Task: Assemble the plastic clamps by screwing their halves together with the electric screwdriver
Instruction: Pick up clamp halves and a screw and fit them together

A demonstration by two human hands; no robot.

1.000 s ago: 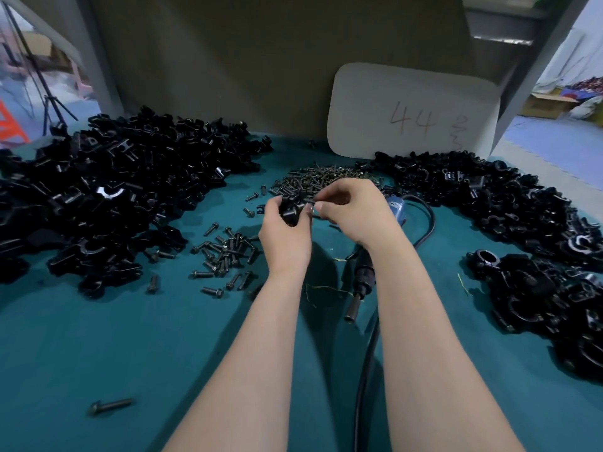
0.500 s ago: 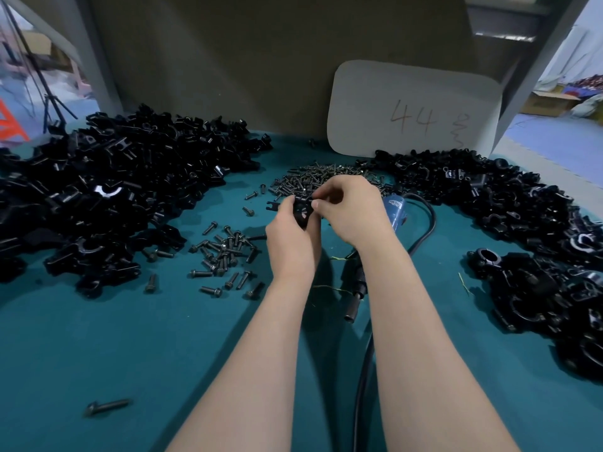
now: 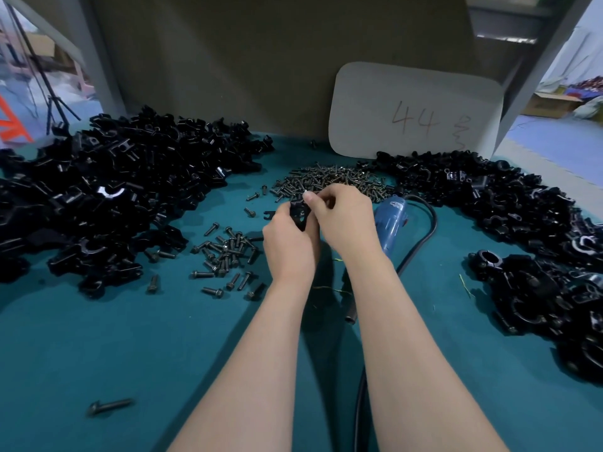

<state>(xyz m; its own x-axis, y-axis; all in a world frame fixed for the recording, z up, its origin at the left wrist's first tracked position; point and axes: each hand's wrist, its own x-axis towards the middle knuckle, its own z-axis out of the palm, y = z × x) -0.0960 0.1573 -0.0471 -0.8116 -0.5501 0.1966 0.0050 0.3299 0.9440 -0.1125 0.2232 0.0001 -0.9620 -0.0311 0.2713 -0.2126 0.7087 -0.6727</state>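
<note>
the left hand (image 3: 288, 243) is gripping a black clamp (image 3: 298, 213) above the teal table (image 3: 98, 337); the right hand (image 3: 339, 220) is pinching its top edge, perhaps with a screw; the electric screwdriver (image 3: 390, 223) is lying just beside

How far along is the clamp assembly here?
Done: the right pile seems to hold assembled clamps. In hand: the left hand grips a black clamp while the right hand pinches at its top, likely seating a screw. Left: the electric screwdriver lies untouched, and a big left pile of loose halves waits.
</note>
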